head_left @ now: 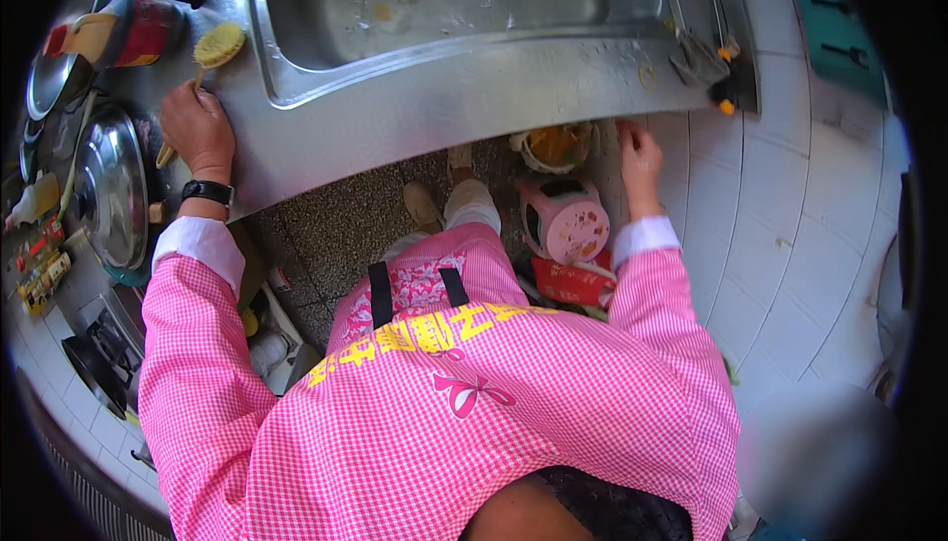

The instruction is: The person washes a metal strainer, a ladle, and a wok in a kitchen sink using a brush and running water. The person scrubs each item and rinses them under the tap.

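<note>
My left hand (196,123), with a black watch on the wrist, rests on the steel counter. It grips the handle of a dish brush (219,45) whose round pale-yellow bristle head lies near the sink's left rim. Under the counter's front edge at the right, my right hand (640,154) has its fingers bent together against the white tiled wall. Whether anything is between those fingertips I cannot make out. Just left of it, below the counter, sits a lined waste bin (557,147) with orange scraps inside. Ahead is the stainless steel sink (474,43), with some water in it.
A lidded pan (111,185), a red-labelled bottle (148,31) and condiment packages (44,274) crowd the left counter. A pink stool (574,222) and a red bag (569,282) are on the floor. Grey gloves or cloth (700,60) lie at the counter's right end.
</note>
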Motion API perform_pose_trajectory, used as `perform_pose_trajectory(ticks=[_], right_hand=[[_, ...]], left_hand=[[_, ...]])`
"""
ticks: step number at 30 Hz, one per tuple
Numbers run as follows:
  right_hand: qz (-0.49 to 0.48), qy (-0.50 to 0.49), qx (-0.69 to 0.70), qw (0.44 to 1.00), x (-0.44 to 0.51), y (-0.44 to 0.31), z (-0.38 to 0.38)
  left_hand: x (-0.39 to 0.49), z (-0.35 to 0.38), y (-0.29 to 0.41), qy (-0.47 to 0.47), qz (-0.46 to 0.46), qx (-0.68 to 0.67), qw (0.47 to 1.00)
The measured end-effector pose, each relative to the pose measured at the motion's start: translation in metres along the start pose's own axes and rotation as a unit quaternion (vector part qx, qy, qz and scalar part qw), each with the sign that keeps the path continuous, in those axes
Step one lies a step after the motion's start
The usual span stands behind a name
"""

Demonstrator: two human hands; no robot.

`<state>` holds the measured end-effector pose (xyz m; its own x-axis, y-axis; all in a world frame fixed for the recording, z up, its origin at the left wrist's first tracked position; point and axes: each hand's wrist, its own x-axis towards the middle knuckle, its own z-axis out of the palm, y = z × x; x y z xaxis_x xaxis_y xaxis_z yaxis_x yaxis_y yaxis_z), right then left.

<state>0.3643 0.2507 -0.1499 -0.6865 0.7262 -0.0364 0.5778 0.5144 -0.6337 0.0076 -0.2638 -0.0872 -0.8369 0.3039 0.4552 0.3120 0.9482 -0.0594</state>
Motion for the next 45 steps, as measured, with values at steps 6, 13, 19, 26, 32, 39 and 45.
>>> perform_pose_trajectory(ticks=[6,13,19,26,32,39,45], right_hand=[[-0.111,-0.028,0.15,0.982,0.013,-0.147,-0.058],[-0.352,-0.292,0.037,0.889,0.139,-0.307,0.019],[-0.401,-0.447,-0.203,0.773,0.198,-0.278,0.217],[-0.321,-0.448,-0.25,0.796,0.191,-0.232,0.317],[-0.319,-0.372,-0.325,0.809,0.178,-0.23,0.326],[-0.307,-0.435,-0.247,0.81,0.199,-0.215,0.34],[-0.414,-0.52,-0.271,0.696,0.207,-0.214,0.31]], left_hand=[[0.004,-0.012,0.02,0.013,-0.013,-0.042,0.999],[0.005,-0.025,0.022,-0.033,-0.059,-0.067,0.995],[0.01,-0.029,0.023,-0.043,-0.068,-0.114,0.99],[0.009,-0.032,0.024,-0.029,-0.098,-0.105,0.989],[0.011,-0.039,0.024,-0.032,-0.114,-0.131,0.984],[0.017,-0.042,0.026,-0.029,-0.116,-0.135,0.984],[0.014,-0.04,0.027,-0.037,-0.117,-0.132,0.984]])
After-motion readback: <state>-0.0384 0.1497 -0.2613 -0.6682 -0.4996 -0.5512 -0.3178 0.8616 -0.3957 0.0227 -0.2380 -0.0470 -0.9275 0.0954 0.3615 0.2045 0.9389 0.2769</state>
